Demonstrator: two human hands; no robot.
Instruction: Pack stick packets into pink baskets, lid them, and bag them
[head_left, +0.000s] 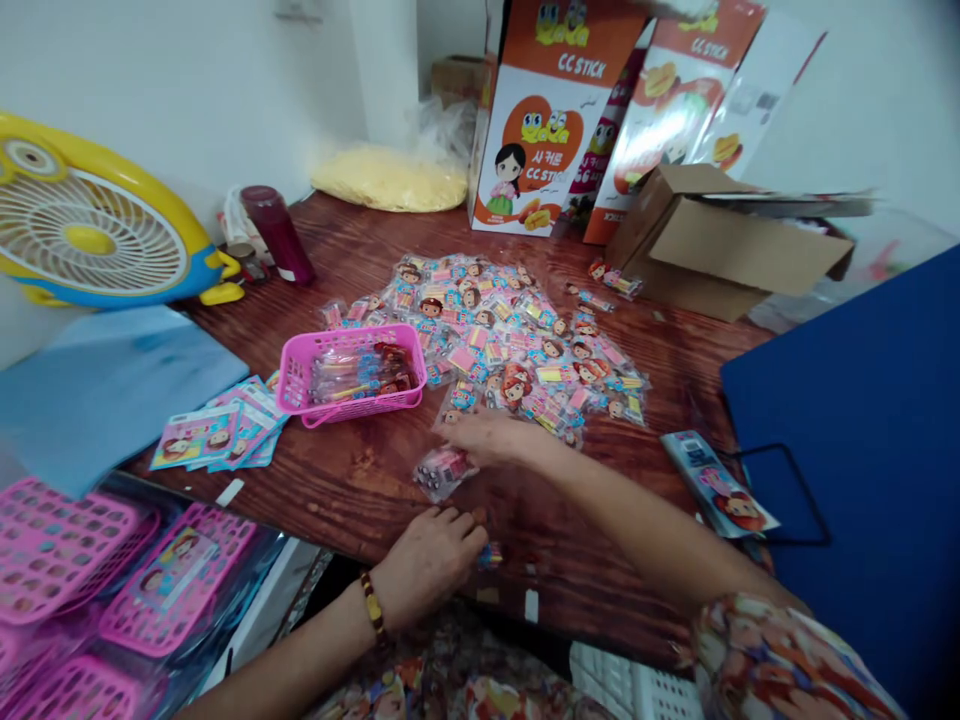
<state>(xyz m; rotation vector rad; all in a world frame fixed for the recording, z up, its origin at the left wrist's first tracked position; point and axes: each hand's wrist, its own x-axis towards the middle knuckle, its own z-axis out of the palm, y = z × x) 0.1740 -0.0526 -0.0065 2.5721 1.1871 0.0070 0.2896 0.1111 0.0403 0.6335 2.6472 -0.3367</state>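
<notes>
A wide pile of small clear packets (517, 345) with cartoon heads and pink, yellow and blue pieces covers the middle of the table. My right hand (491, 437) is at the pile's front edge, fingers closed on a clear packet (442, 472) with dark round ends. Closer to me, my left hand (435, 552) has its fingers curled down by the table's front edge. Beside its fingertips is a small colourful packet (490, 556); the hand hides whether they grip it. Left of the pile stands a pink basket (352, 408) holding several wrapped pieces.
Cartoon cards (225, 430) lie left of the basket. More pink baskets (176, 580) are stacked at lower left. A yellow fan (97, 225) and dark red bottle (279, 235) stand at back left. An open carton (712, 245) and blue panel (862, 450) bound the right.
</notes>
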